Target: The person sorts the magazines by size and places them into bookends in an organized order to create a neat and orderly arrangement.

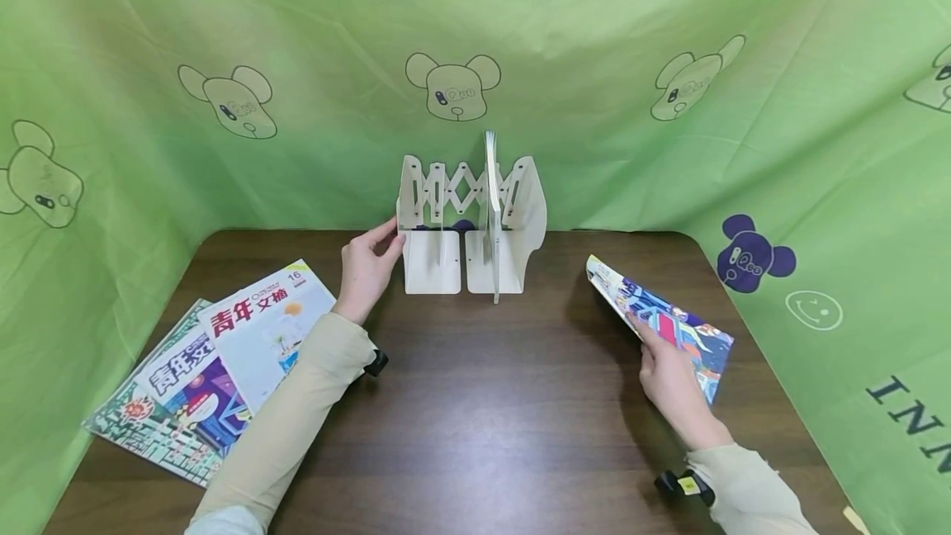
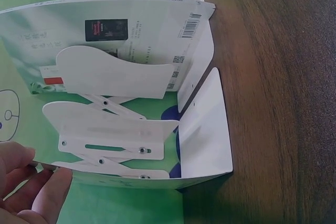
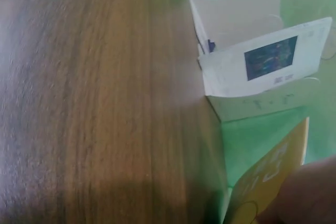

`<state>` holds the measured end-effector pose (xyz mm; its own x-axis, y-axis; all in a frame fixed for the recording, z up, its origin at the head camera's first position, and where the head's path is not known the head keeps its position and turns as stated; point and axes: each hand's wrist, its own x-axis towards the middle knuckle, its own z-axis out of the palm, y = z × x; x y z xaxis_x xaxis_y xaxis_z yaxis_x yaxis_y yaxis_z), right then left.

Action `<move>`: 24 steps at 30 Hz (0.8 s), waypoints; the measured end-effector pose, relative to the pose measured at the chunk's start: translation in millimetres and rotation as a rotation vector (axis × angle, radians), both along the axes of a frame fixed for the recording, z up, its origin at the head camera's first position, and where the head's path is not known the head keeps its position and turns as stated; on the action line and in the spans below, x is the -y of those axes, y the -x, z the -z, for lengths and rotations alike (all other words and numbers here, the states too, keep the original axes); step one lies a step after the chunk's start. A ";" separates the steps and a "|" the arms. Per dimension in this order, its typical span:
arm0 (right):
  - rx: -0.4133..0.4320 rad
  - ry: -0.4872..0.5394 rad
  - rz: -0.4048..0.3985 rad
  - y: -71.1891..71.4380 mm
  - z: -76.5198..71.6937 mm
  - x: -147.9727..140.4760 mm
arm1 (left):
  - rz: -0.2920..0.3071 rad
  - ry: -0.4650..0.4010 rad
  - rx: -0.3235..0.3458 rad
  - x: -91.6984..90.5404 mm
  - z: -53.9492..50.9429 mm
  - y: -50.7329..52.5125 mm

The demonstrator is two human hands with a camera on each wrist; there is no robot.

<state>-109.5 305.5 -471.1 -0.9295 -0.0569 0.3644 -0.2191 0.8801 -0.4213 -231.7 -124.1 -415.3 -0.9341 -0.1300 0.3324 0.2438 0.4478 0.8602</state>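
Note:
A white expandable book rack (image 1: 432, 264) with a criss-cross back stands at the table's far side. My left hand (image 1: 367, 272) pinches the edge of its left end plate, thumb on one side and fingers on the other in the left wrist view. One thin magazine (image 2: 152, 22) stands upright between the rack's plates, near the right end. Off to the right, my right hand (image 1: 674, 386) grips a colourful magazine (image 1: 694, 337), held tilted over the table. The right wrist view shows a yellow side of this magazine (image 3: 265, 179); the fingers beneath it are hidden.
Several overlapping magazines (image 1: 269, 327) lie on the table's left, partly behind my left forearm. The brown wooden table (image 1: 475, 419) has green cloth (image 1: 334, 130) with bear-head prints hanging at its back and sides.

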 end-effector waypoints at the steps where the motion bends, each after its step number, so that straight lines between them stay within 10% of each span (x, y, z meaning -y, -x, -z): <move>1: -0.019 0.011 0.004 -0.8 -1.2 0.7 | -0.001 0.001 0.000 -0.2 0.0 -0.1; 13: -0.170 0.248 0.119 -8.6 -16.6 21.3 | 0.007 -0.011 0.004 -1.3 -0.4 -0.4; 24: -0.108 0.598 0.147 -13.5 -37.0 42.5 | -0.008 0.000 0.005 -1.3 -0.5 0.4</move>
